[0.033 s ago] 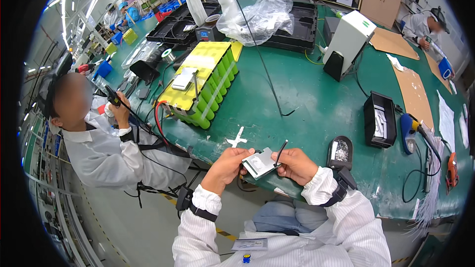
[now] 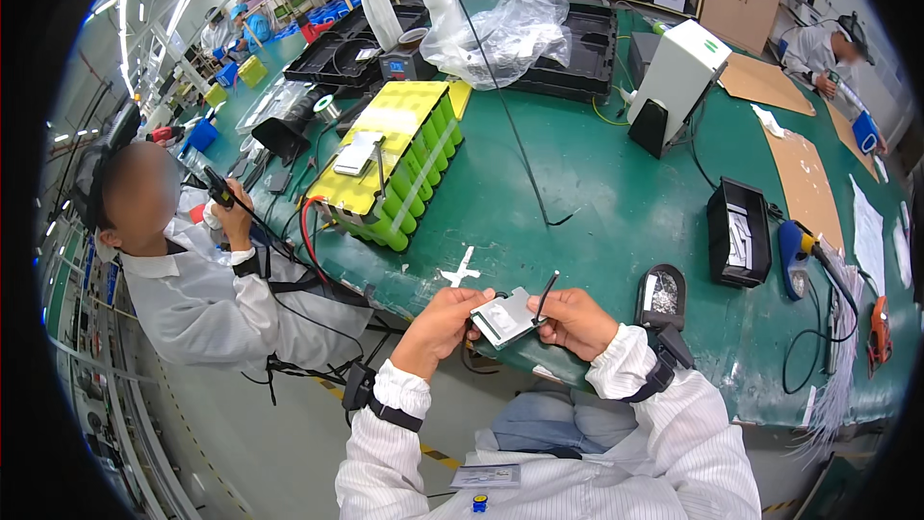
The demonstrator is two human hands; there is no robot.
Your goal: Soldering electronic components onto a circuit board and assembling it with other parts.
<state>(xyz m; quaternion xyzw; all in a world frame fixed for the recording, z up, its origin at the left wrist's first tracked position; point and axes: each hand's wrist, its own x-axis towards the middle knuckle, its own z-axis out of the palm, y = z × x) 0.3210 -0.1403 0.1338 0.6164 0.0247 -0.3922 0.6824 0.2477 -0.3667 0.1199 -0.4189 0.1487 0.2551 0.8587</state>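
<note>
Just over the table's near edge, a flat circuit board with a silver metal plate [image 2: 506,317] is held tilted between my hands. My left hand [image 2: 447,321] pinches its left end, close to a loop of black cable. At the right end, the fingers of my right hand [image 2: 576,320] are closed around a short black cable [image 2: 547,295] that sticks up beside the board. Farther off on the left stands a battery pack [image 2: 409,169] of green cells with a yellow top. A similar silver-plated board [image 2: 358,153] lies on that pack.
A co-worker [image 2: 164,231] at my left holds a black tool. On the green table [image 2: 597,212] are a black bin of pale strips [image 2: 739,234], a small black tray [image 2: 662,297], a blue-and-yellow tool [image 2: 796,255], orange cutters [image 2: 879,335], a white device [image 2: 680,77] and plastic film [image 2: 500,29].
</note>
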